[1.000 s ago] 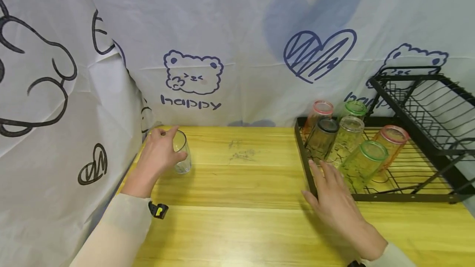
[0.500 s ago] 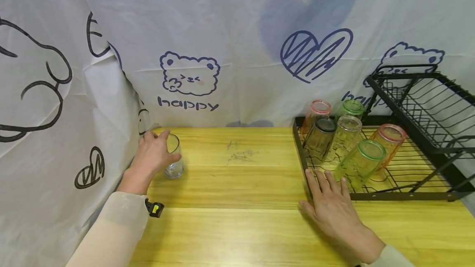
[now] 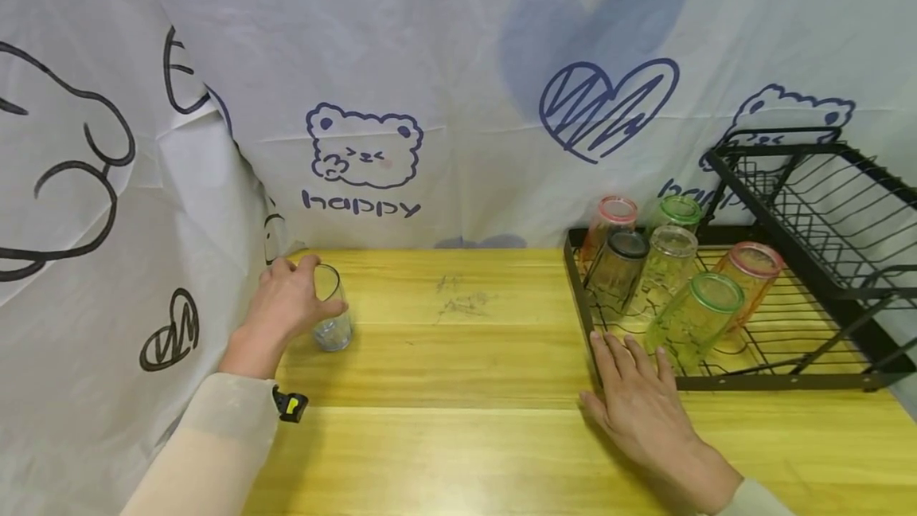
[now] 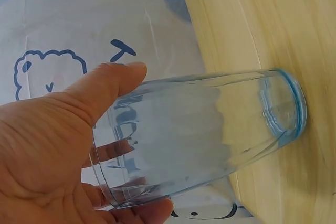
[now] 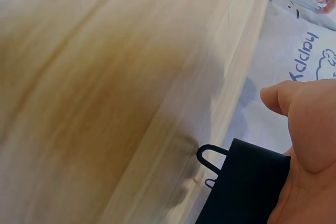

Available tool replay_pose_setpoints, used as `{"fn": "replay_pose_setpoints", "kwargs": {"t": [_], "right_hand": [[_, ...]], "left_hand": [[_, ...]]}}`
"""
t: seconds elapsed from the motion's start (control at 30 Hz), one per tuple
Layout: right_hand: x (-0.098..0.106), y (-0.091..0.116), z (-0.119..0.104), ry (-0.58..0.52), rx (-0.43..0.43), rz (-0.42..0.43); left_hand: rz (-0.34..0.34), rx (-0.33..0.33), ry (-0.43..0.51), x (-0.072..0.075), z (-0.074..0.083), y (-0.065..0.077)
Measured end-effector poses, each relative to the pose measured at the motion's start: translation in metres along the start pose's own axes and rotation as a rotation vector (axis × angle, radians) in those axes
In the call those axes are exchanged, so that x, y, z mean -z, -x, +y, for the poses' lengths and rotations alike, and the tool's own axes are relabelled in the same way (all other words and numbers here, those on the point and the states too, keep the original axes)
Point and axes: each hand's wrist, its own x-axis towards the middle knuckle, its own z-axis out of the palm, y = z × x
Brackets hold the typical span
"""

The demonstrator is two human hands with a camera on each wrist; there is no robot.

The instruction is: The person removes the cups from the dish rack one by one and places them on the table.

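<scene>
At the back left of the table, my left hand (image 3: 282, 301) holds a clear drinking glass (image 3: 333, 331) near its rim. The glass is upright, its base at the wood. In the left wrist view the thumb lies along one side of the glass (image 4: 189, 135), and the fingers wrap the other side, partly seen through it. My right hand (image 3: 645, 412) lies with straight, spread fingers over the front left corner of a black wire rack (image 3: 774, 381). The right wrist view shows that hand (image 5: 315, 124) against a black piece of the rack (image 5: 247, 182).
Several upside-down tumblers stand in the rack's lower tier, among them a green-based tumbler (image 3: 695, 325), a dark tumbler (image 3: 618, 273) and a pink-based tumbler (image 3: 752, 281). An upper wire shelf (image 3: 809, 213) rises at right. A printed cloth (image 3: 458, 86) hangs behind the wooden table (image 3: 444, 373).
My left hand and the glass have shifted slightly left and toward me. The right hand has lowered a little at the rack's corner, its fingers still straight.
</scene>
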Motion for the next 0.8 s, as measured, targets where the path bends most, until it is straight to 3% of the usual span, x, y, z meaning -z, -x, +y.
{"fn": "replay_pose_setpoints", "kwargs": {"t": [0.43,0.67,0.8], "right_hand": [[0.006,0.000,0.002,-0.025,-0.008,-0.035],[0.031,-0.014,0.007,-0.126,-0.033,-0.134],[0.052,-0.029,0.012,-0.155,-0.062,-0.120]], "left_hand": [[-0.016,0.020,-0.039,0.000,0.000,-0.001],[-0.004,0.018,-0.039,-0.001,0.000,-0.002],[-0.006,0.016,-0.039,0.000,-0.001,-0.002]]}}
